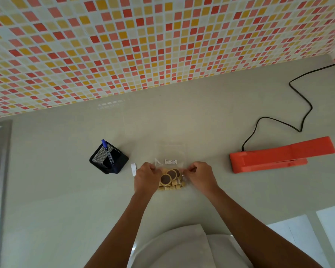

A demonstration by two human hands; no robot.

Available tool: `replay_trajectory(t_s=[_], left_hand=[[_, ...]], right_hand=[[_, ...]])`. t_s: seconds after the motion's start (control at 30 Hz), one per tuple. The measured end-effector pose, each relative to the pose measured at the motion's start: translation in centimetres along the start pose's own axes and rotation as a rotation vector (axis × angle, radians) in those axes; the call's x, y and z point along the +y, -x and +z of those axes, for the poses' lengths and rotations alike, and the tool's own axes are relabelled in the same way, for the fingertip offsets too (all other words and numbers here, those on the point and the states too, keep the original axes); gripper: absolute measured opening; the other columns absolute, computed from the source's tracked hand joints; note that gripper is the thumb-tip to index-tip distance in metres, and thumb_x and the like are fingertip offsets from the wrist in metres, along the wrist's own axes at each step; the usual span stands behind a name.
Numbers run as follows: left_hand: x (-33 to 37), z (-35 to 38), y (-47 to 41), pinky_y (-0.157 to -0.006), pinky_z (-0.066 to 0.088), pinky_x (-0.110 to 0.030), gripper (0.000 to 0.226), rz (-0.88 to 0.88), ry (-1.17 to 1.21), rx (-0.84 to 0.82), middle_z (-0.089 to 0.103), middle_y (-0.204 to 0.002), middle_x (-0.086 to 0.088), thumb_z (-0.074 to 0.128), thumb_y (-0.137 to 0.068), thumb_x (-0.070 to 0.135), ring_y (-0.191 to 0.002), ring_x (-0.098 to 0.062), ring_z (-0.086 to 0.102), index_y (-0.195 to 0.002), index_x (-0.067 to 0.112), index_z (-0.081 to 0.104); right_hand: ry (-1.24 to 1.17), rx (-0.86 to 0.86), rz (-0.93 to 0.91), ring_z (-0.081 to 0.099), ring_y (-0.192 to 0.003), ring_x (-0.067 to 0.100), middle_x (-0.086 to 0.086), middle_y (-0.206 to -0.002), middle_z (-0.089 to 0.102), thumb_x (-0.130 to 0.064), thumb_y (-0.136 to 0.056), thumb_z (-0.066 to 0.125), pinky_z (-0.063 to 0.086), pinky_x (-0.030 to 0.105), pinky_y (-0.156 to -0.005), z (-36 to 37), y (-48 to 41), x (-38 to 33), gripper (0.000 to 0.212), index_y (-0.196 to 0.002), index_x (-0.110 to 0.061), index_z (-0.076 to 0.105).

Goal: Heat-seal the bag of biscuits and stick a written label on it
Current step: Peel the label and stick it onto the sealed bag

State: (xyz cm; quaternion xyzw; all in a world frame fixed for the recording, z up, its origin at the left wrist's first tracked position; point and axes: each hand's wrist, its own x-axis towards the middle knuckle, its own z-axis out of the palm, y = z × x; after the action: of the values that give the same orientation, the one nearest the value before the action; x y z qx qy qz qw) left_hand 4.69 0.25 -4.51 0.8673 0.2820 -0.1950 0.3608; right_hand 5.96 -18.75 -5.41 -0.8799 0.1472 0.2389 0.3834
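Observation:
A clear plastic bag of biscuits point(171, 179) lies flat on the grey counter, with round chocolate-topped biscuits and small square ones inside. A small white label point(170, 161) with handwriting sits on the bag above the biscuits. My left hand point(146, 177) pinches the bag's left edge. My right hand point(198, 176) pinches its right edge. The orange heat sealer point(278, 156) lies to the right, its jaw lifted, about a hand's width from my right hand.
A black mesh pen holder point(108, 158) with a blue marker point(108, 150) stands left of the bag. A white paper strip point(133, 169) lies by my left hand. The sealer's black cable point(306, 105) loops toward the tiled wall. A metal sink rim point(0, 171) is at far left.

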Motion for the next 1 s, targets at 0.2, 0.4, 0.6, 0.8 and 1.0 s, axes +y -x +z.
replay_trajectory(t_s=[0.2, 0.4, 0.6, 0.8, 1.0], left_hand=[[1.7, -0.4, -1.7, -0.065, 0.044, -0.019, 0.013, 0.029, 0.142, 0.034, 0.067, -0.090, 0.000, 0.064, -0.090, 0.018, -0.084, -0.019, 0.064, -0.100, 0.010, 0.065], [3.7, -1.4, -4.9, -0.070, 0.045, -0.025, 0.015, 0.015, 0.205, 0.114, 0.068, -0.092, 0.000, 0.064, -0.091, 0.023, -0.081, -0.016, 0.060, -0.101, 0.012, 0.066], [5.2, -2.5, -8.2, -0.080, 0.052, -0.030, 0.018, -0.035, 0.234, 0.125, 0.071, -0.094, -0.004, 0.068, -0.088, 0.021, -0.087, -0.021, 0.065, -0.101, 0.009, 0.070], [6.1, -2.6, -8.6, -0.083, 0.054, -0.035, 0.022, -0.069, 0.218, 0.126, 0.073, -0.100, -0.011, 0.064, -0.088, 0.024, -0.097, -0.029, 0.067, -0.101, 0.009, 0.072], [6.6, -3.7, -6.5, -0.071, 0.050, -0.035, 0.025, -0.078, 0.128, 0.110, 0.071, -0.089, -0.014, 0.055, -0.088, 0.023, -0.096, -0.037, 0.067, -0.090, 0.002, 0.068]], right_hand=[[-0.094, 0.030, -0.028, 0.057, -0.064, 0.004, -0.006, -0.071, 0.064, -0.015, -0.080, 0.075, 0.041, 0.013, -0.058, -0.5, -1.8, -1.6, 0.005, -0.080, -0.012, 0.072], [-0.103, 0.093, -0.068, 0.061, -0.073, 0.013, -0.002, -0.078, 0.068, -0.010, -0.080, 0.070, 0.040, 0.013, -0.059, -0.9, -5.4, -4.7, 0.010, -0.087, -0.007, 0.075], [-0.059, 0.111, -0.096, 0.065, -0.082, 0.017, 0.007, -0.092, 0.075, -0.009, -0.083, 0.067, 0.042, 0.019, -0.069, -1.3, -9.1, -8.0, 0.012, -0.090, -0.005, 0.076], [-0.041, 0.106, -0.069, 0.070, -0.094, 0.024, 0.010, -0.098, 0.077, -0.014, -0.086, 0.067, 0.042, 0.020, -0.073, -0.8, -10.5, -7.9, 0.014, -0.093, -0.007, 0.076], [-0.071, 0.150, -0.108, 0.069, -0.101, 0.021, 0.008, -0.107, 0.075, -0.017, -0.086, 0.066, 0.041, 0.018, -0.079, -1.6, -8.1, -7.5, 0.023, -0.107, -0.009, 0.073]])
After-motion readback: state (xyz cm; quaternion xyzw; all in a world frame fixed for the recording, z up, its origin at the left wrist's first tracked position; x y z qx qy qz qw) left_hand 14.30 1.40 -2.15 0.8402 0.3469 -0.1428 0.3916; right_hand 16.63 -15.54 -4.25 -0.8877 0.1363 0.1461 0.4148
